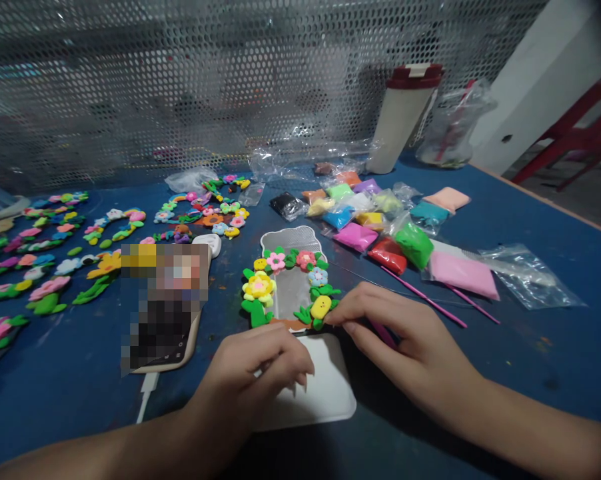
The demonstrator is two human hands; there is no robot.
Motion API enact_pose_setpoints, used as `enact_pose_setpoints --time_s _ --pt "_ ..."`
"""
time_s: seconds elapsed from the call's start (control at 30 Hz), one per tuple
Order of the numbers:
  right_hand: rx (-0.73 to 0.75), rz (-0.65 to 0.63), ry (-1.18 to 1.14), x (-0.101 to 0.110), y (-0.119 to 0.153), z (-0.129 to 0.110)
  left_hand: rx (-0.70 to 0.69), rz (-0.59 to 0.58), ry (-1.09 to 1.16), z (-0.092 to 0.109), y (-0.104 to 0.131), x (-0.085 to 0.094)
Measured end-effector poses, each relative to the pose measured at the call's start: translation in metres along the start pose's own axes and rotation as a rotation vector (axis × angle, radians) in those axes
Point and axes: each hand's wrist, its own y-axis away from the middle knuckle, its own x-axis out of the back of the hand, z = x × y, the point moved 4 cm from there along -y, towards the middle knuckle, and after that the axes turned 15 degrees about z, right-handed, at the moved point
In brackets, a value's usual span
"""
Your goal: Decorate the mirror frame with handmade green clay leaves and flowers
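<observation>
A small mirror lies framed with clay flowers and leaves, a yellow clay piece at its lower right. My right hand touches the green clay beside that yellow piece with thumb and index finger close together; a purple stick shows under its palm. Over the white board below the mirror rests my left hand, fingers curled inward; whatever its fingertips hold, if anything, is hidden.
A phone with a cable lies left, near several clay-flower frames. Right of the mirror are bagged coloured clays and pink sticks. A tumbler and plastic cup stand behind, before a perforated metal panel.
</observation>
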Motion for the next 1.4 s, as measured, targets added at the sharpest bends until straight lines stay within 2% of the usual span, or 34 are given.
enact_pose_setpoints --time_s 0.1,0.23,0.3,0.4,0.5,0.63,0.8,1.03,1.23,1.3,1.4 --pt "0.005 0.005 0.010 0.001 0.000 0.001 -0.120 0.071 -0.025 0.004 -0.001 0.001" --pt "0.040 0.052 0.061 0.009 -0.005 0.001 -0.136 0.100 -0.113 0.005 -0.002 0.001" --pt "0.076 0.093 0.145 0.018 -0.009 -0.001 -0.158 0.107 -0.167 0.006 -0.002 0.002" --pt "0.066 0.108 0.394 0.032 -0.010 0.001 -0.245 0.118 -0.247 0.006 -0.001 0.004" --pt "0.008 0.002 0.688 0.037 0.003 0.011 -0.309 0.054 -0.312 0.003 0.000 0.002" --pt "0.198 -0.173 0.973 0.027 0.028 0.018 -0.295 -0.050 -0.366 0.001 0.003 -0.001" --pt "0.310 -0.251 1.115 0.019 0.035 0.017 -0.261 -0.072 -0.434 0.003 0.008 -0.002" --pt "0.360 -0.332 1.192 0.012 0.027 0.004 -0.298 -0.069 -0.449 0.004 0.010 -0.001" --pt "0.307 -0.307 1.160 0.013 0.025 0.004 -0.355 -0.079 -0.485 0.004 0.012 -0.001" --pt "0.279 -0.284 1.098 0.014 0.025 0.002 -0.360 -0.072 -0.484 0.004 0.012 -0.001" --pt "0.172 -0.228 0.820 0.012 0.026 -0.007 -0.369 -0.057 -0.493 0.003 0.010 -0.002"
